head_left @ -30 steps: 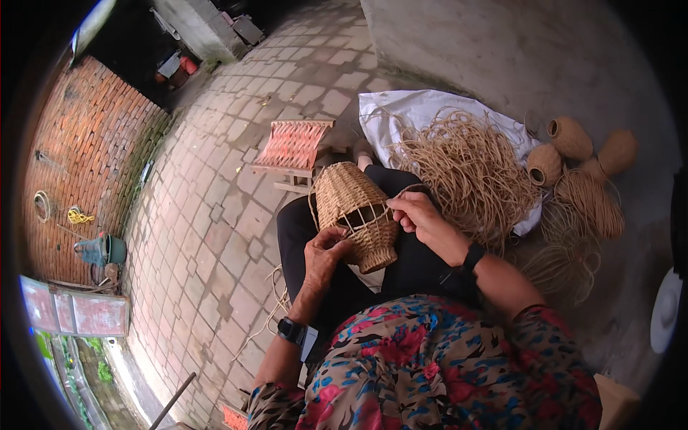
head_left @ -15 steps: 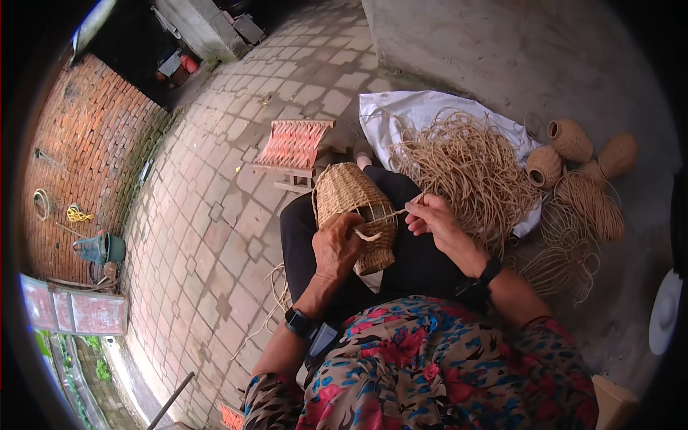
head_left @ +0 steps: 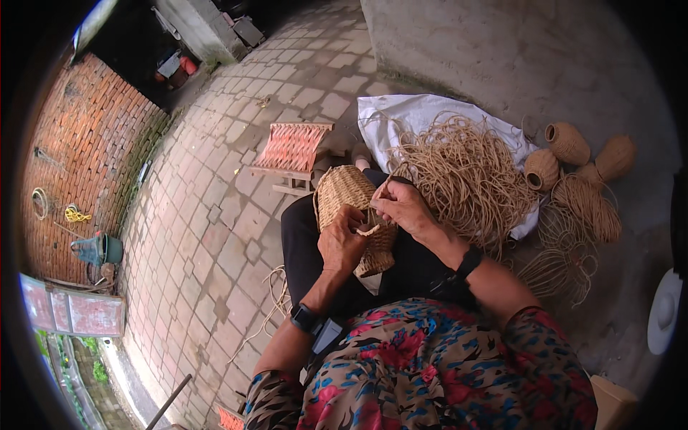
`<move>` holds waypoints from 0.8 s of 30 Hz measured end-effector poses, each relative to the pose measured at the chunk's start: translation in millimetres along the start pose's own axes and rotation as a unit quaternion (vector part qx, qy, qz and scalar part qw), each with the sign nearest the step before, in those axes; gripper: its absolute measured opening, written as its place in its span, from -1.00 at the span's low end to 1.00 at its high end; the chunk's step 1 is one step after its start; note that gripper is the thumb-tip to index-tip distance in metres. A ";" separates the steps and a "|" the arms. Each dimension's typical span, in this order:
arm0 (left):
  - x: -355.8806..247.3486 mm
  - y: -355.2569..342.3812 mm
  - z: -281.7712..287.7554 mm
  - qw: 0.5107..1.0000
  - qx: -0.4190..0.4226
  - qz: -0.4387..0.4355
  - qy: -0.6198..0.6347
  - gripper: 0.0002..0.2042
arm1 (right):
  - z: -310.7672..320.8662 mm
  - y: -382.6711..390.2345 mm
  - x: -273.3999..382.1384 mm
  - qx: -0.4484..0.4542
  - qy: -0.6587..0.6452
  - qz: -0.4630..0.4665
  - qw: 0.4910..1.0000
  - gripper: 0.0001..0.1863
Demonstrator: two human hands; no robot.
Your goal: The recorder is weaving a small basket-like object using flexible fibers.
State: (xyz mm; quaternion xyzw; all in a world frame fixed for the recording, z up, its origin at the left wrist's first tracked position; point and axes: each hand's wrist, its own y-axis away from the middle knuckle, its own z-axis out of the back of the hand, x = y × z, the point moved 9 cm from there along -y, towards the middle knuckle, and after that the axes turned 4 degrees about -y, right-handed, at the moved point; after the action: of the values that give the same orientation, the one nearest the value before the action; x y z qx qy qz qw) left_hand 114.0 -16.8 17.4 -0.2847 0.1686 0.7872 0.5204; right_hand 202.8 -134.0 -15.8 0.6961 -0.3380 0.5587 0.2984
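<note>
A woven straw basket [head_left: 340, 188] lies across my lap, its narrower end toward my body and its weave open in the middle. My left hand [head_left: 342, 242] is closed at the near side of that opening, fingertips pinched on a straw cord whose short pale end [head_left: 368, 231] sticks out beside them. At the basket's right side, my right hand [head_left: 405, 208] pinches the straw cord between thumb and forefinger, close to the left fingertips. Fingers and weave partly hide where the cord passes through.
A tangled heap of straw cord [head_left: 469, 179] lies on a white sheet [head_left: 378, 118] ahead to the right. Several finished woven baskets [head_left: 566, 143] and a cord bundle [head_left: 589, 208] lie beyond it. A low stool with a red woven seat [head_left: 292, 147] stands ahead on the paving.
My right hand has moved left and inward, from out beside the basket to near my left hand. My left hand has stayed at the opening, shifting slightly.
</note>
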 end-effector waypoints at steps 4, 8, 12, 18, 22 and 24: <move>5.3 -0.1 -1.9 1.000 -0.007 -0.010 0.004 -0.78 | -6.9 4.7 9.4 -0.066 0.261 0.060 0.961 -0.84; 5.7 0.4 -2.3 1.000 -0.016 -0.023 0.011 -0.78 | -20.1 17.2 21.3 -0.089 0.361 0.116 0.921 -0.89; -2.0 3.0 1.5 0.999 -0.023 -0.012 0.019 -0.83 | -25.4 17.0 20.2 -0.093 0.357 0.155 0.916 -0.86; 12.9 5.2 -0.4 0.996 -0.013 -0.001 0.089 -0.83 | -21.3 7.1 4.7 -0.083 0.309 0.115 0.941 -0.72; 2.3 8.2 5.8 0.993 -0.006 -0.062 0.096 -0.80 | -1.1 8.9 -15.9 -0.053 0.145 0.007 0.988 -0.69; 12.1 7.5 1.9 0.991 0.016 -0.054 0.123 -0.79 | 20.1 12.1 -19.7 -0.080 0.152 0.007 0.985 -0.73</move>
State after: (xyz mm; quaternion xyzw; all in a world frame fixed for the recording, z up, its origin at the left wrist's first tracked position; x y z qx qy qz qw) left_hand 103.0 -10.0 11.2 -0.3796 0.2285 0.7138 0.5424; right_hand 201.7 -154.4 -38.6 0.5747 -0.3370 0.6313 0.3969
